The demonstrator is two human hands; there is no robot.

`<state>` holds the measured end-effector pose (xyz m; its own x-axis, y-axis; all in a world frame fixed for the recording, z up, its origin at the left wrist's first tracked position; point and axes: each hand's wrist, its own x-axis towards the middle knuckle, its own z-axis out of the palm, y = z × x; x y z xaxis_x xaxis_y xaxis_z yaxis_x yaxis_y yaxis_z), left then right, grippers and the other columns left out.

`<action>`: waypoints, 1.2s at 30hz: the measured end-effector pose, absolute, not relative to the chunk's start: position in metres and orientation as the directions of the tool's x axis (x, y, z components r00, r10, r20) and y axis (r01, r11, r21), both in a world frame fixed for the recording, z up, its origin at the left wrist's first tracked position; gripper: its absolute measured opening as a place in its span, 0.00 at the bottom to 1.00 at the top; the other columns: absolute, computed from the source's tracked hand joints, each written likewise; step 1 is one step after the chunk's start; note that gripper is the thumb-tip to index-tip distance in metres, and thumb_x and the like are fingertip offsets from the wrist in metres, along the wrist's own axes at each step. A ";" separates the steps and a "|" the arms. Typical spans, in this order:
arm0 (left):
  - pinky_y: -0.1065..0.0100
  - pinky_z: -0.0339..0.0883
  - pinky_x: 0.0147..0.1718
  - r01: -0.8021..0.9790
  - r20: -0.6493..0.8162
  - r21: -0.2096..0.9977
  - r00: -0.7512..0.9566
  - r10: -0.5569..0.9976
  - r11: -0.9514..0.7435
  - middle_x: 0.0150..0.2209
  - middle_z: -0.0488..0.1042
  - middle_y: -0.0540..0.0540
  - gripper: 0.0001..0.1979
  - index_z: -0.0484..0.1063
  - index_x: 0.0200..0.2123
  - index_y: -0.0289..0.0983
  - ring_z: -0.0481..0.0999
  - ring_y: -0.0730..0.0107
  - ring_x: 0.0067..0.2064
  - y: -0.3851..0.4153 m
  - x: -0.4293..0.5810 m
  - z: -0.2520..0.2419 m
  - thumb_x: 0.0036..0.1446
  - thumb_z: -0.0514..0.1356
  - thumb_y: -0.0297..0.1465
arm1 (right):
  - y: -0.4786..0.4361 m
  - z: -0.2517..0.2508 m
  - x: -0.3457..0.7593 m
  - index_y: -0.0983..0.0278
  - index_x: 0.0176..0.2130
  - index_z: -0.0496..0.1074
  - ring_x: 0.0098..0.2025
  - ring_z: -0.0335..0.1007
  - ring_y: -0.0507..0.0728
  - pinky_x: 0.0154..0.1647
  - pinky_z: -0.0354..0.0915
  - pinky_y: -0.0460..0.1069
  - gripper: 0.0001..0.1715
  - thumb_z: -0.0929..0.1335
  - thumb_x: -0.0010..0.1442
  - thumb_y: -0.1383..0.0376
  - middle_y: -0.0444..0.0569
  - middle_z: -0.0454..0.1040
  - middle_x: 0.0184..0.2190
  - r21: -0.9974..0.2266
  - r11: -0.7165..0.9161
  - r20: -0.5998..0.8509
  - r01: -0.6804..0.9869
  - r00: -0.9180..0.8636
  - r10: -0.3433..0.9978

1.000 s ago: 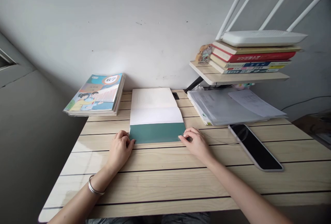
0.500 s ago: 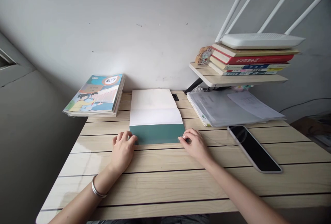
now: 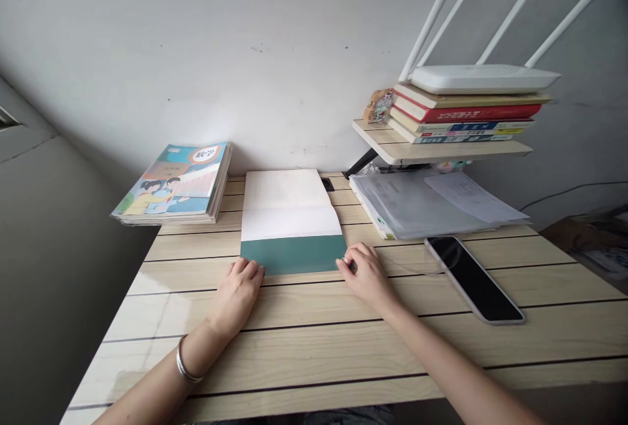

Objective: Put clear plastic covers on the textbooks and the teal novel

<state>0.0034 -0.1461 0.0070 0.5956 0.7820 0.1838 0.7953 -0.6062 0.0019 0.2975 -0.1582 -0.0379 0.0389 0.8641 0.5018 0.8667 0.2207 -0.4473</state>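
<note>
An open book (image 3: 289,203) lies flat on the desk, white pages toward the wall and a green cover strip (image 3: 294,255) along its near edge. My left hand (image 3: 240,291) is at the near left corner of that strip, fingers bent and close together over the edge, thumb hidden. At the near right corner, my right hand (image 3: 367,276) pinches thumb against index finger on the edge. From there a clear plastic film (image 3: 405,265) stretches right across the desk and over a corner of the phone (image 3: 475,281); it is hard to make out.
A stack of textbooks (image 3: 174,183) overhangs the desk's left edge. At the back right lie papers in clear folders (image 3: 407,206). Above them, a small raised shelf (image 3: 441,152) bears several books (image 3: 471,114) and a white router (image 3: 485,78) with antennas. The wall closes off the back.
My left hand has shifted slightly nearer and right, its fingers now drawn together at the strip's corner. The right hand keeps its pinch. The whole view has moved a little.
</note>
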 end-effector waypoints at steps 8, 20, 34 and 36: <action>0.57 0.63 0.53 0.848 0.220 -0.013 0.519 0.826 -0.529 0.59 0.63 0.30 0.25 0.63 0.57 0.26 0.60 0.49 0.61 -0.175 0.019 -0.021 0.62 0.47 0.35 | -0.158 -0.038 0.298 0.60 0.24 0.58 0.33 0.59 0.58 0.35 0.58 0.51 0.12 0.64 0.56 0.67 0.47 0.65 0.27 -0.416 0.211 0.495 0.885 0.025 0.869; 0.39 0.55 0.54 0.914 0.166 0.002 0.401 0.901 -0.407 0.65 0.54 0.31 0.41 0.57 0.63 0.35 0.53 0.31 0.63 -0.182 0.050 -0.023 0.54 0.49 0.56 | -0.165 -0.032 0.294 0.60 0.42 0.72 0.41 0.64 0.60 0.42 0.63 0.55 0.19 0.61 0.54 0.76 0.52 0.68 0.39 -0.365 0.209 0.481 0.907 -0.008 0.877; 0.37 0.55 0.53 0.898 0.110 0.030 0.434 0.894 -0.439 0.66 0.53 0.41 0.32 0.56 0.64 0.43 0.52 0.27 0.62 -0.183 0.053 -0.016 0.56 0.54 0.43 | -0.193 -0.012 0.196 0.69 0.57 0.66 0.60 0.59 0.62 0.59 0.61 0.59 0.23 0.59 0.64 0.67 0.57 0.68 0.57 -0.294 0.464 0.407 0.835 -0.330 0.852; 0.38 0.54 0.53 0.899 0.107 0.029 0.432 0.896 -0.437 0.66 0.52 0.42 0.32 0.55 0.64 0.43 0.52 0.29 0.62 -0.183 0.052 -0.017 0.55 0.54 0.37 | -0.198 -0.017 0.186 0.72 0.60 0.61 0.62 0.57 0.63 0.61 0.59 0.60 0.27 0.59 0.65 0.62 0.59 0.64 0.60 -0.289 0.496 0.401 0.818 -0.367 0.839</action>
